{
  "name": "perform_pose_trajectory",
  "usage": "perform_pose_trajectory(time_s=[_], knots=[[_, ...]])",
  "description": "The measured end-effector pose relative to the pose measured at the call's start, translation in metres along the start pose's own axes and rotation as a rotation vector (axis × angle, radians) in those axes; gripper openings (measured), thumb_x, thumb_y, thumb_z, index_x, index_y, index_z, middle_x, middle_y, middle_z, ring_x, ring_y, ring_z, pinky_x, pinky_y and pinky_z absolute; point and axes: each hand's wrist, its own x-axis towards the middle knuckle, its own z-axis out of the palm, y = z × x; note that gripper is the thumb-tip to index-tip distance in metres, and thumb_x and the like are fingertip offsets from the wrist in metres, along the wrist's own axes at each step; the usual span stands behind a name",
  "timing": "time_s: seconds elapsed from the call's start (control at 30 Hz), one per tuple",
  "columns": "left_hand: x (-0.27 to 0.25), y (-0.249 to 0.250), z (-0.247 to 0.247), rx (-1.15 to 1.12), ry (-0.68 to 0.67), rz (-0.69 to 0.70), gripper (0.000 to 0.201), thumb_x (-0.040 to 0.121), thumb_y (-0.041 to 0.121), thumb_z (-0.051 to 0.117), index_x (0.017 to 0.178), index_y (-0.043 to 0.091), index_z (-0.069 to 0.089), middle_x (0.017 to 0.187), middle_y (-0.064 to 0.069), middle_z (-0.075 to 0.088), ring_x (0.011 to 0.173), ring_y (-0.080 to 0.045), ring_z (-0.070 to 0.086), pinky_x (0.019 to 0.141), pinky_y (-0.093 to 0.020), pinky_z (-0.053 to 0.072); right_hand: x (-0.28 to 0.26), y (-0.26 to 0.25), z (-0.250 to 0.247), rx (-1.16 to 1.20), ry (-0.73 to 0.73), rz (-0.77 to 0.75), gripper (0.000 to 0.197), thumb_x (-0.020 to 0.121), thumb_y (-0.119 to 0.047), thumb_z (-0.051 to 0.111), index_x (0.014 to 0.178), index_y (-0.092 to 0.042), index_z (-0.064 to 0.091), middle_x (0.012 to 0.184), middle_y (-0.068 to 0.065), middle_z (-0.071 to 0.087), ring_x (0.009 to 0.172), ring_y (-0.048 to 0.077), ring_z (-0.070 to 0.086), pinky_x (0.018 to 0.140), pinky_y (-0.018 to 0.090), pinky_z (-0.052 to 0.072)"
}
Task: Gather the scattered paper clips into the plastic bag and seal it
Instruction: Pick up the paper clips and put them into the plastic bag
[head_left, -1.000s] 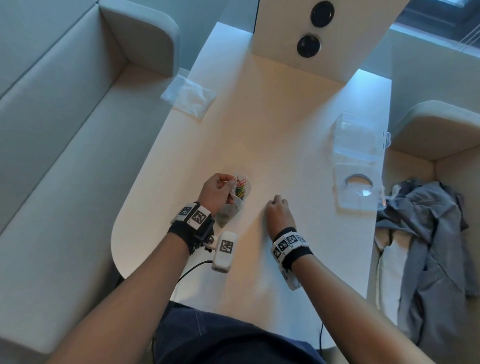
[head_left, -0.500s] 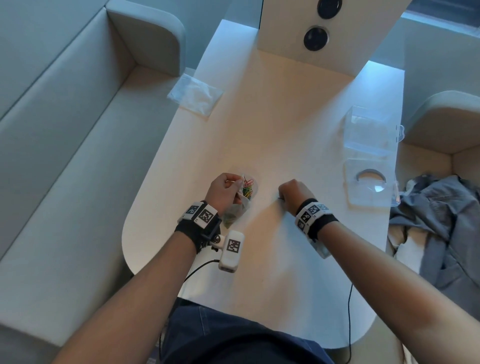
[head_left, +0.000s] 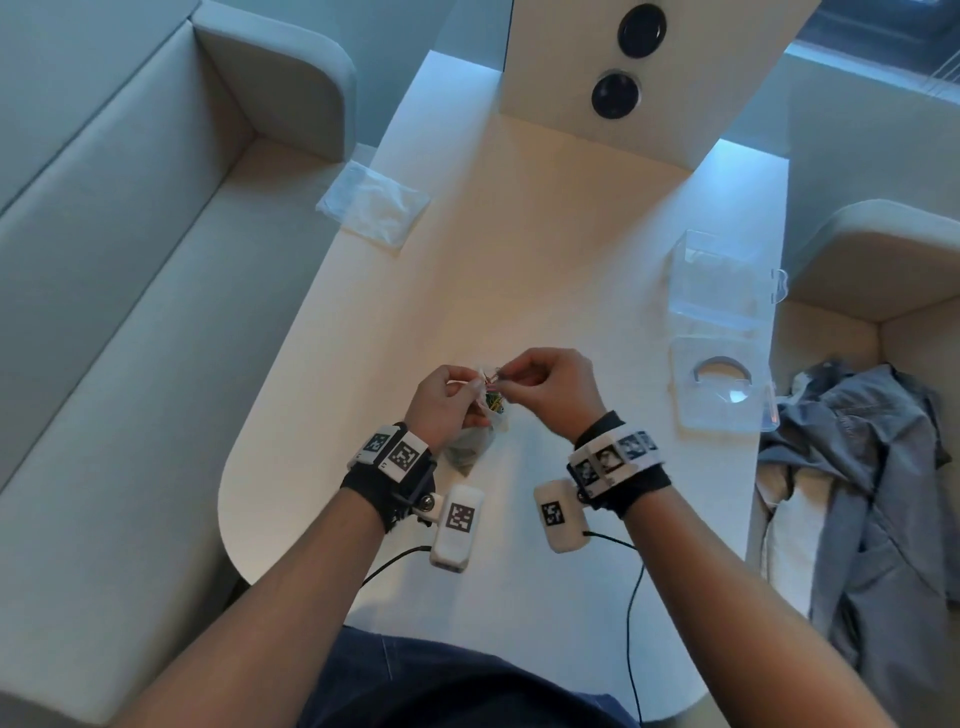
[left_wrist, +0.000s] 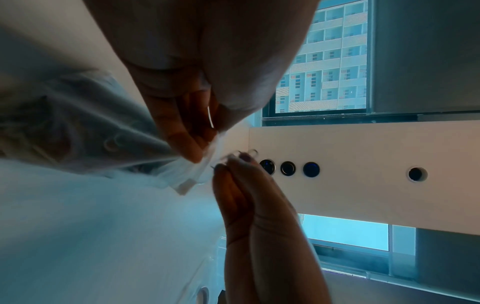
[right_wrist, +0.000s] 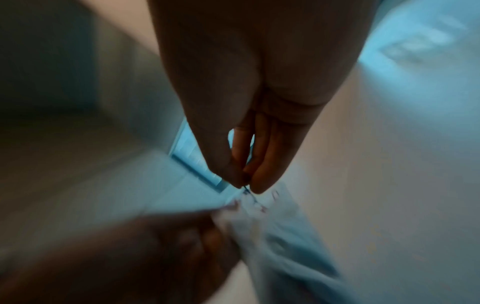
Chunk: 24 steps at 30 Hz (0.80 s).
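The right hand (head_left: 553, 387) pinches a paper clip (left_wrist: 248, 153) in its grip just right of the plastic bag's (head_left: 480, 428) mouth, which the left hand (head_left: 441, 400) pinches open above the table (head_left: 545, 249), so the drop runs leftward and down.

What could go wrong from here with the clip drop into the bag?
1. The right hand pinches a paper clip right at the plastic bag mouth; released early, it could miss and land on the table.
2. The left hand holds the mouth bunched, so the opening looks narrow and the clip may snag.
3. The unsealed bag already holds clips; a tilt could spill them.
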Motion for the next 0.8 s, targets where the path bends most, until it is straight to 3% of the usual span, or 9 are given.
perform_pose_trajectory(time_s=[0.07, 0.17, 0.23, 0.33, 0.43, 0.53, 0.6, 0.7, 0.8], knots=[[0.001, 0.000, 0.001, 0.022, -0.004, 0.010, 0.004, 0.096, 0.011, 0.057, 0.092, 0.013, 0.058, 0.075, -0.009, 0.068, 0.056, -0.014, 0.065, 0.063, -0.031, 0.058, -0.002, 0.000, 0.008, -0.192, -0.022, -0.089, 0.007, 0.075, -0.021, 0.081, 0.079, -0.016, 0.078, 0.070, -0.006, 0.073, 0.057, -0.006, 0.061, 0.062, 0.007, 0.046], [0.001, 0.002, 0.003, 0.032, 0.005, 0.021, 0.003, 0.095, 0.012, 0.059, 0.093, 0.014, 0.059, 0.080, -0.010, 0.070, 0.065, -0.020, 0.067, 0.072, -0.037, 0.058, 0.001, 0.002, 0.008, -0.415, -0.105, -0.153, 0.015, 0.085, -0.033, 0.071, 0.087, -0.021, 0.080, 0.082, -0.005, 0.073, 0.063, -0.002, 0.056, 0.069, 0.018, 0.045], [0.002, 0.004, 0.003, 0.016, 0.010, 0.021, 0.003, 0.094, 0.011, 0.059, 0.093, 0.013, 0.059, 0.081, -0.011, 0.070, 0.065, -0.020, 0.066, 0.070, -0.035, 0.059, 0.003, 0.002, 0.005, -0.498, -0.218, -0.176, 0.022, 0.093, -0.033, 0.061, 0.098, -0.020, 0.078, 0.092, 0.002, 0.067, 0.074, 0.012, 0.057, 0.076, 0.029, 0.048], [0.000, 0.010, 0.002, -0.026, 0.002, 0.024, 0.002, 0.094, 0.009, 0.059, 0.094, 0.010, 0.058, 0.078, -0.011, 0.068, 0.062, -0.018, 0.066, 0.063, -0.028, 0.059, -0.001, 0.000, -0.002, -0.496, -0.307, -0.224, 0.024, 0.097, -0.024, 0.055, 0.113, -0.019, 0.072, 0.101, 0.005, 0.058, 0.080, 0.014, 0.053, 0.076, 0.024, 0.043], [-0.002, 0.015, 0.001, -0.064, 0.000, 0.022, 0.002, 0.095, 0.007, 0.057, 0.095, 0.009, 0.056, 0.074, -0.010, 0.066, 0.061, -0.020, 0.065, 0.063, -0.026, 0.060, -0.011, 0.007, -0.017, -0.347, -0.163, -0.230, 0.030, 0.085, -0.031, 0.072, 0.114, -0.022, 0.066, 0.105, -0.002, 0.054, 0.076, 0.009, 0.061, 0.071, 0.018, 0.051], [-0.001, 0.015, 0.001, -0.077, 0.012, -0.008, 0.004, 0.094, 0.007, 0.058, 0.095, 0.009, 0.055, 0.074, -0.009, 0.067, 0.059, -0.019, 0.068, 0.069, -0.030, 0.060, -0.023, 0.019, -0.022, -0.271, -0.134, -0.066, 0.049, 0.067, -0.041, 0.085, 0.105, -0.021, 0.061, 0.096, -0.005, 0.061, 0.074, 0.009, 0.065, 0.065, 0.021, 0.055], [-0.002, 0.015, 0.003, -0.090, 0.003, -0.023, 0.005, 0.093, 0.006, 0.059, 0.096, 0.008, 0.055, 0.074, -0.009, 0.068, 0.060, -0.019, 0.068, 0.076, -0.036, 0.060, -0.030, 0.026, -0.013, -0.239, -0.126, -0.004, 0.035, 0.071, -0.035, 0.085, 0.095, -0.019, 0.065, 0.086, -0.006, 0.067, 0.070, 0.009, 0.066, 0.065, 0.023, 0.056], [-0.012, 0.019, 0.008, -0.131, -0.005, -0.032, 0.007, 0.093, 0.002, 0.057, 0.096, 0.004, 0.051, 0.070, -0.009, 0.067, 0.058, -0.017, 0.068, 0.074, -0.034, 0.060, -0.031, 0.034, 0.004, -0.147, 0.013, -0.009, 0.009, 0.081, -0.023, 0.077, 0.082, -0.018, 0.069, 0.075, -0.006, 0.069, 0.064, 0.005, 0.065, 0.063, 0.015, 0.051], [-0.020, 0.021, 0.002, -0.048, 0.017, -0.032, 0.010, 0.092, 0.003, 0.060, 0.096, 0.004, 0.051, 0.073, -0.011, 0.067, 0.061, -0.021, 0.069, 0.074, -0.040, 0.062, -0.026, 0.036, 0.009, -0.037, 0.129, -0.014, 0.007, 0.083, -0.018, 0.075, 0.080, -0.012, 0.072, 0.077, -0.002, 0.071, 0.067, 0.002, 0.066, 0.062, 0.008, 0.049]])
